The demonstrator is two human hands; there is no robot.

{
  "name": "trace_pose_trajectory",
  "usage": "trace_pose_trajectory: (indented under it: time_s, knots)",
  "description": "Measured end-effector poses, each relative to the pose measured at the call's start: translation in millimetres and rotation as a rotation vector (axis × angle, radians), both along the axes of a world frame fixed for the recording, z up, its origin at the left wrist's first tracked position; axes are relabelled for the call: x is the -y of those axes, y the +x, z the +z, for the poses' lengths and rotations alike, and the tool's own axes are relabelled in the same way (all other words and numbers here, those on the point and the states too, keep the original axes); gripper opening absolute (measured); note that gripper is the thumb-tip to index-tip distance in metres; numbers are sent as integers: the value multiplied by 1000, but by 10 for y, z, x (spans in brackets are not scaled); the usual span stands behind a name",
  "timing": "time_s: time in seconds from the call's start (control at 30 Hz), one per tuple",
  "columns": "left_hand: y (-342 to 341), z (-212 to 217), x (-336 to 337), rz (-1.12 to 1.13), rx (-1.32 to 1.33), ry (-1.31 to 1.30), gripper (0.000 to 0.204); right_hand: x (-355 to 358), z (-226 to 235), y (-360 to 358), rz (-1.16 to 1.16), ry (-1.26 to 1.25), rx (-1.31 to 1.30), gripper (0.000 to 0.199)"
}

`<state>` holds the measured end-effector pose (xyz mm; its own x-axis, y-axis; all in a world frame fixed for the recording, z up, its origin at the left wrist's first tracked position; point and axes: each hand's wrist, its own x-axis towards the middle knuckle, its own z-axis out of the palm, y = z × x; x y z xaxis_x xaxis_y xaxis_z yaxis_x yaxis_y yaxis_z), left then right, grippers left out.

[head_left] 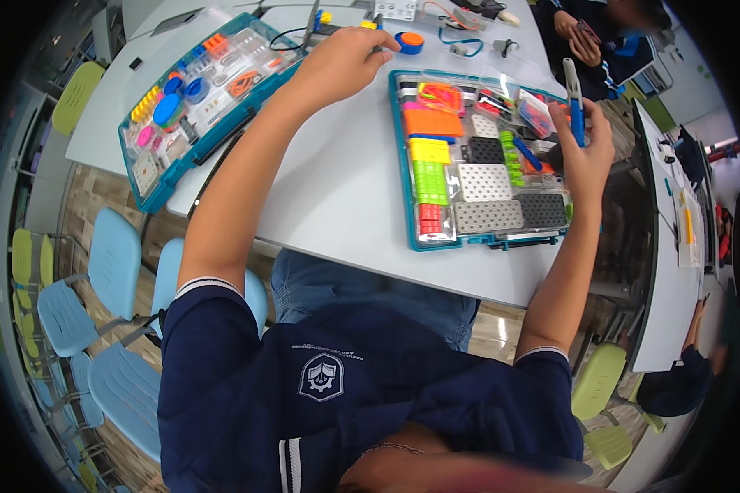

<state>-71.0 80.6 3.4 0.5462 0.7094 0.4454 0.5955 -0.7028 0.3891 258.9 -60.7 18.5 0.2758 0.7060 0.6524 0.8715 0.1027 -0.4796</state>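
The left hand [345, 66] reaches over the tabletop [329, 181], fingers loosely spread with a gap between thumb and forefinger; whether a fingertip touches the disc [411, 43] is hard to tell. The right hand [588, 152] pinches a blue-handled tool [576, 115] between thumb and fingers. At far left, the left case [208, 148] lies open and slanted, coloured parts inside, its upper end near the left wrist. The blue and orange disc lies just right of the left fingertips, well apart from the right hand. Next comes the right case [399, 123], packed with bricks and plates. The tool stands over its far right corner, long axis pointing away from the person, grey tip farthest, well to the left hand's right.
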Motion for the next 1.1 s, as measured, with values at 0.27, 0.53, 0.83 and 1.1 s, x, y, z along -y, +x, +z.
trace_pose_trajectory:
  time_s: [0.27, 0.53, 0.83, 1.1]
  knots:
    - [501, -143, -632, 216, -177, 114, 35, 45, -116, 110, 34, 33, 39, 45]
    - [722, -359, -934, 198, -370, 232, 56, 54, -107, 87, 29, 89, 170, 45]
    - [543, -259, -843, 212, -129, 339, 57, 73, -103, 67, 10, 96, 278, 45]
    - [390, 53, -462, 282, -49, 86, 35, 63, -119, 138, -8, 47, 310, 45]
